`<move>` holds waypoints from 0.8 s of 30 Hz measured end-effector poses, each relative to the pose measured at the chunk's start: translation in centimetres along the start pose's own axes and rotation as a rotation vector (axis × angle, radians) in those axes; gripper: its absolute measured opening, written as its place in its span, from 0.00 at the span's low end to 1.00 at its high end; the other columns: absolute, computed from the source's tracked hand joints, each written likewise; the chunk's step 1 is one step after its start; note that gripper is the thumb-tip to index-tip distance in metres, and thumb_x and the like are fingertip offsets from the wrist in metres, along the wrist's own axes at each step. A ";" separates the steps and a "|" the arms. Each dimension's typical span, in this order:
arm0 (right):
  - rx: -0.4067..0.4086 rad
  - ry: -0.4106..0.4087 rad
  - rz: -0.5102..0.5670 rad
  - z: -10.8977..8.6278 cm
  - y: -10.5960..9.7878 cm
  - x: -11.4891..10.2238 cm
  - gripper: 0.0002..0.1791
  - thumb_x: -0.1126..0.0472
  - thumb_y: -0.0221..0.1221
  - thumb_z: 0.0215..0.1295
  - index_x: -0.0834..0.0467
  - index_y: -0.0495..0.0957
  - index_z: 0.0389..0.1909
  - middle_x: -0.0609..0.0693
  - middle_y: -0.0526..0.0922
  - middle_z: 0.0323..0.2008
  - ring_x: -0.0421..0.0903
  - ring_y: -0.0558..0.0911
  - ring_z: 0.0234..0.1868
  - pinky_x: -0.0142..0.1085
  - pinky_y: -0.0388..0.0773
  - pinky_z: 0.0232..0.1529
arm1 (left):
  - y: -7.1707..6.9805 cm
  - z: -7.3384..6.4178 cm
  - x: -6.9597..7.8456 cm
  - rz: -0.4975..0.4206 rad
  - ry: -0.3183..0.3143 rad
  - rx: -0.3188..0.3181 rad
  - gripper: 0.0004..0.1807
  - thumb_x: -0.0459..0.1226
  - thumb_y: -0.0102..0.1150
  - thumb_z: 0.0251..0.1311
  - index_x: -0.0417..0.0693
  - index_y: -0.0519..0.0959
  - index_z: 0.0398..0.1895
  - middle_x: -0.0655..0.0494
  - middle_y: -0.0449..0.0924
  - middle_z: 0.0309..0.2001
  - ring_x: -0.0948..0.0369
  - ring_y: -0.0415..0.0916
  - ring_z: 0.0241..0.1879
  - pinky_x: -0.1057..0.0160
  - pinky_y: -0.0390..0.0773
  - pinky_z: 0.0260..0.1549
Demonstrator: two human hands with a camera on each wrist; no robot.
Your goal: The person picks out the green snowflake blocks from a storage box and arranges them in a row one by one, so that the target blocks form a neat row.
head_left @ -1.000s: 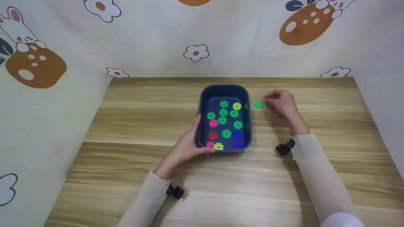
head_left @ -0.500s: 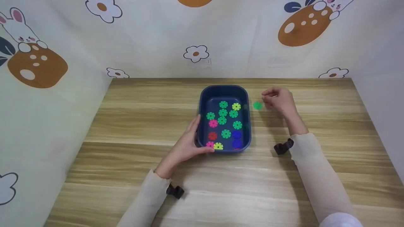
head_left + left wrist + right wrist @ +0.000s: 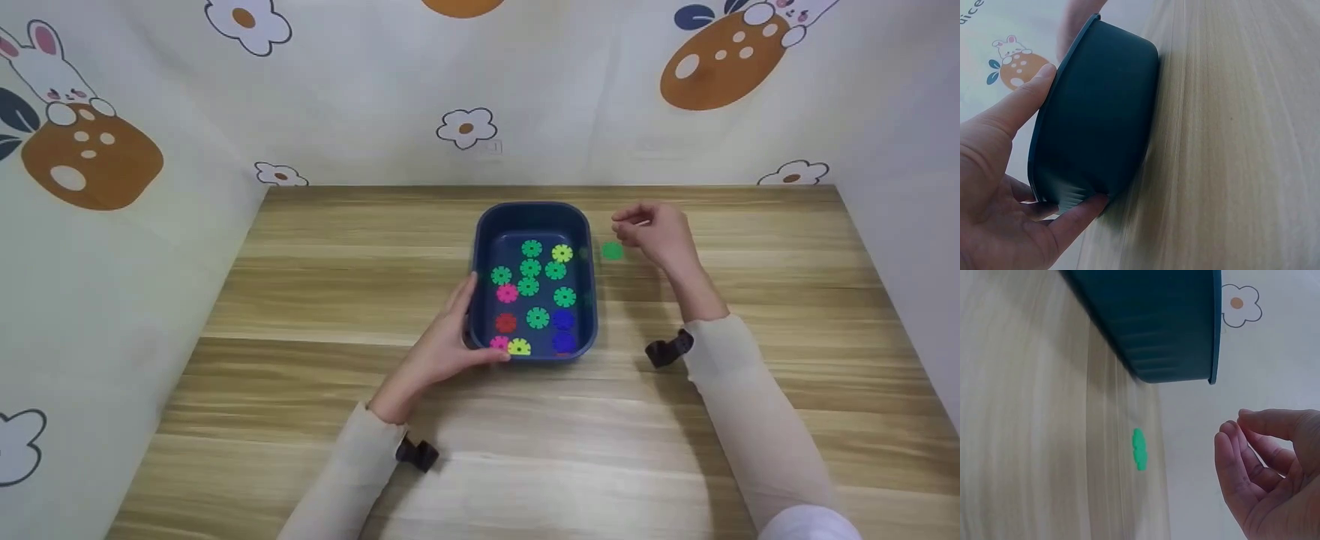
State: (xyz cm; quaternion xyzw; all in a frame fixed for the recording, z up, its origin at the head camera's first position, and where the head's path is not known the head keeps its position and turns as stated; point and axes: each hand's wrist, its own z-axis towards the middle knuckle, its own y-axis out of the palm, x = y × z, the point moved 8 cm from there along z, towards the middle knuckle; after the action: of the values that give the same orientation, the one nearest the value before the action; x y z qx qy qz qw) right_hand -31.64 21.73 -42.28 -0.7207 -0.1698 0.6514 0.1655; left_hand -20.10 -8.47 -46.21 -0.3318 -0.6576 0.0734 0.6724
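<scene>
A dark blue plastic tub (image 3: 536, 211) sits mid-table, holding several notched snowflake discs: green (image 3: 537, 318), yellow (image 3: 562, 253), pink (image 3: 507, 293), red (image 3: 505, 323) and blue (image 3: 563, 320). My left hand (image 3: 439, 341) grips its near left corner. In the left wrist view the thumb lies on the rim and the fingers bend round the tub's side (image 3: 1095, 101). My right hand (image 3: 660, 236) hovers right of the tub, fingers loosely curved with thumb and fingertips close together; nothing shows between them. Below it a green disc (image 3: 1139, 450) lies on the table, beside the tub.
The wood-grain table (image 3: 337, 300) runs back to a pale printed curtain (image 3: 360, 112) with flowers and rabbits. A pale wall (image 3: 900, 247) bounds the right side. A small black wrist camera (image 3: 417, 454) sits at the left cuff and another black camera (image 3: 667, 349) at the right.
My right hand has drifted up and slightly left, away from the green disc on the table. The left hand and the tub have stayed in place.
</scene>
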 end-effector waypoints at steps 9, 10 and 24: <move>0.008 -0.040 0.000 -0.1 1.0 -1.5 0.13 0.63 0.62 0.67 0.69 0.81 0.46 0.47 0.82 0.33 0.29 0.81 0.29 0.21 0.81 0.33 | -0.1 0.0 0.0 -0.003 -0.007 0.002 0.68 0.50 0.80 0.44 0.51 0.41 0.81 0.49 0.42 0.81 0.47 0.49 0.79 0.45 0.55 0.76; 0.007 -0.045 -0.001 -0.2 1.1 -1.7 0.13 0.63 0.62 0.67 0.69 0.81 0.46 0.48 0.82 0.34 0.29 0.81 0.29 0.21 0.81 0.33 | 0.0 -0.1 0.0 -0.003 -0.009 0.001 0.68 0.50 0.80 0.45 0.51 0.41 0.81 0.49 0.41 0.81 0.47 0.49 0.79 0.44 0.55 0.75; 0.006 -0.131 0.004 -0.7 3.2 -3.5 0.10 0.65 0.62 0.66 0.67 0.83 0.44 0.53 0.84 0.36 0.30 0.81 0.28 0.25 0.82 0.33 | 0.0 -0.1 -0.1 -0.020 -0.019 0.002 0.67 0.48 0.79 0.46 0.54 0.41 0.82 0.50 0.40 0.82 0.47 0.47 0.79 0.43 0.55 0.75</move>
State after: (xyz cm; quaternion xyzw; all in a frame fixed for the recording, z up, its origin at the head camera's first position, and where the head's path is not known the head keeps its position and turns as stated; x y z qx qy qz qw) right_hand -31.13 17.29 -40.62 -0.6763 -0.1768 0.6982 0.1548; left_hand -20.00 -8.55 -46.32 -0.3241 -0.6671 0.0703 0.6671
